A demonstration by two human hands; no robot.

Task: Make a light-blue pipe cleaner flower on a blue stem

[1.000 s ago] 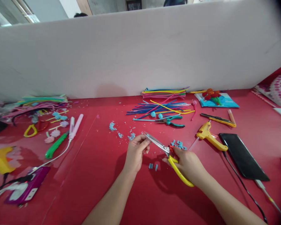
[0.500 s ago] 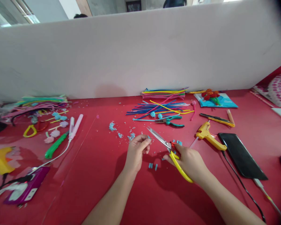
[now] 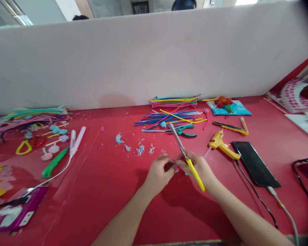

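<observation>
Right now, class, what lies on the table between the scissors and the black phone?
A yellow glue gun lies between scissors and phone, head view.

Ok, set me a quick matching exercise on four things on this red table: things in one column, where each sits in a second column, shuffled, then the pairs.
Things:
1. scissors
2. glue gun
3. phone
4. green tool

Places:
A. far left, beside a white cable
B. right of the glue gun, lying flat
C. in the right hand, blades pointing away
D. between the pliers and the phone

Pairs: 1-C, 2-D, 3-B, 4-A.
</observation>
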